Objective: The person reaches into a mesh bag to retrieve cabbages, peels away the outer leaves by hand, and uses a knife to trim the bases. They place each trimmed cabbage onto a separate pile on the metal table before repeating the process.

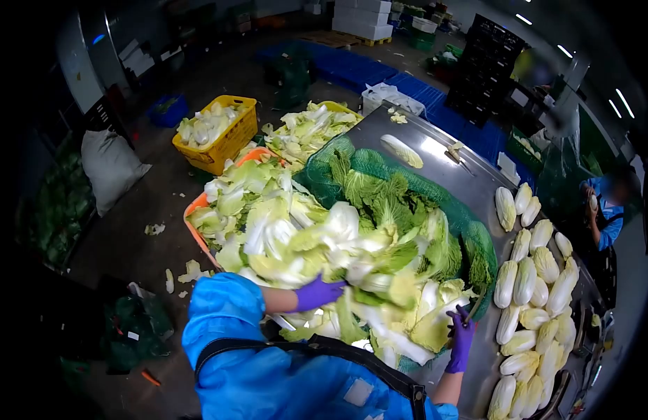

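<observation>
My left hand (318,294), in a purple glove, lies against the heap of loose cabbage leaves (282,231), fingers stretched toward the right. Some leaves just beyond it are smeared by motion. At the heap's right edge, my right hand (461,343), also gloved in purple, is closed around a narrow tool that looks like a knife (474,308). Pale trimmed leaves (432,318) lie right beside that hand. Behind the heap, a green mesh bag (425,183) lies open with green-leaved napa cabbages (383,199) in its mouth. An orange-rimmed container (196,204) sits under the leaves at left.
Trimmed napa cabbages (526,280) are laid along the right of the metal table (443,140). One cabbage (401,150) and a knife (463,159) lie farther back. A yellow crate (222,143) of cabbage pieces stands left. A co-worker (605,210) is across the table.
</observation>
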Motion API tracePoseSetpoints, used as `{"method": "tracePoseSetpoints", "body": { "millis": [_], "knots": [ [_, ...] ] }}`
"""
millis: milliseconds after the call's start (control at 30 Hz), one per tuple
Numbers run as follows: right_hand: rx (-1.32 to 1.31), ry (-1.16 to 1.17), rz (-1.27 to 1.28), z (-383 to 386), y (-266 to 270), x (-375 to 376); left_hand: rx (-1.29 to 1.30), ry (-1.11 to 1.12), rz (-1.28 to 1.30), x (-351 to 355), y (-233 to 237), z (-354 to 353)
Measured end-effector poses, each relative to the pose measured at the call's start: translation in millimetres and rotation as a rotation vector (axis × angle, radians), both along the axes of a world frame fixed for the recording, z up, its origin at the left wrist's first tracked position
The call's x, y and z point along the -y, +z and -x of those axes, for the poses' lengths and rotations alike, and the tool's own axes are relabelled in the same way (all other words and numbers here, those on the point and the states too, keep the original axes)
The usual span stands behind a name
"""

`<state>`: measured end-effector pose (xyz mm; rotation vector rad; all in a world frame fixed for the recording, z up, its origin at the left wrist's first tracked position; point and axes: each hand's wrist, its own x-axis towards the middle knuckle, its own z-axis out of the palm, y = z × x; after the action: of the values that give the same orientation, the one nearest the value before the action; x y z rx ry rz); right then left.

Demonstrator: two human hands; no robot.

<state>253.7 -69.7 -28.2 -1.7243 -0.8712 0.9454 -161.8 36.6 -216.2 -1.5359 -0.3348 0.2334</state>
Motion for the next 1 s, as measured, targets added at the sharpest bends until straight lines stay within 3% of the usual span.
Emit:
{"method": "tracePoseSetpoints", "body": {
  "millis": [67,100,133,167,200,233,267,333,367,400,433,500,600,633,667,733,800,833,867,900,933,1000],
  "knots": [
    [-0.011,-0.081,0.004,-5.1,-9.6,12.3,0.338,0.144,1.063,-27.3,9.1,43.4],
    [-0.009,-0.099,0.0,-6.2,-13.1,16.4,0.5,-0.045,0.956,-42.4,-1.2,70.2],
    [-0.02,-0.112,0.011,-6.6,-16.9,21.9,0.721,0.276,1.692,-54.1,42.9,85.2],
    [-0.031,-0.128,0.02,-8.3,-21.1,27.1,0.566,0.374,1.496,-59.2,96.4,92.4],
    [-0.041,-0.151,0.027,-11.0,-28.5,30.1,0.428,0.503,1.347,-72.9,90.1,106.1],
    [-0.041,-0.179,0.022,-9.2,-26.9,31.3,0.445,0.604,1.408,-89.1,94.8,117.2],
    [-0.08,-0.181,0.035,-5.1,-23.6,30.8,0.985,0.511,1.444,-102.8,72.2,136.0],
    [-0.102,-0.169,0.023,-2.5,-22.2,28.7,1.72,0.375,1.548,-125.1,80.1,144.7],
    [-0.101,-0.196,0.014,-2.3,-20.3,27.9,1.916,0.482,1.561,-136.9,84.2,147.8],
    [-0.082,-0.177,-0.005,2.8,-13.6,24.1,2.019,0.446,1.476,-150.6,84.8,152.6],
    [-0.065,-0.155,-0.023,7.2,-6.9,19.8,2.046,0.464,1.271,-165.1,80.6,163.6],
    [-0.06,-0.162,-0.037,11.1,1.8,11.8,1.152,1.305,1.112,-213.0,86.3,184.7],
    [-0.019,-0.134,0.025,11.3,5.5,-2.1,0.742,1.261,0.889,-243.6,140.4,177.3],
    [-0.046,-0.116,-0.063,8.9,-1.9,-9.4,0.733,1.339,0.829,-246.6,168.6,160.5],
    [-0.014,-0.081,-0.009,8.4,-0.1,-19.1,0.896,1.23,0.801,-262.2,179.5,145.1],
    [0.035,0.011,-0.004,13.9,6.8,-47.9,0.967,0.729,0.92,-269.3,215.1,80.5],
    [0.104,0.097,-0.1,13.4,-14.3,-83.4,1.188,0.366,1.298,-239.4,236.4,-18.0],
    [0.154,0.129,-0.144,8.5,-39.9,-104.0,1.293,0.02,1.541,-218.3,225.5,-57.9],
    [0.152,0.126,-0.141,5.8,-59.4,-119.9,1.311,0.099,1.854,-186.4,232.2,-105.8],
    [0.288,0.088,-0.204,3.3,-76.3,-134.6,1.191,0.114,2.067,-164.0,224.4,-142.5],
    [0.428,0.045,-0.267,-0.4,-82.4,-145.1,1.077,-0.218,2.12,-156.8,166.9,-173.4],
    [0.552,0.027,-0.125,-9.0,-53.1,-148.7,0.744,-0.202,1.88,-123.4,162.7,-220.3]
  ]
}}
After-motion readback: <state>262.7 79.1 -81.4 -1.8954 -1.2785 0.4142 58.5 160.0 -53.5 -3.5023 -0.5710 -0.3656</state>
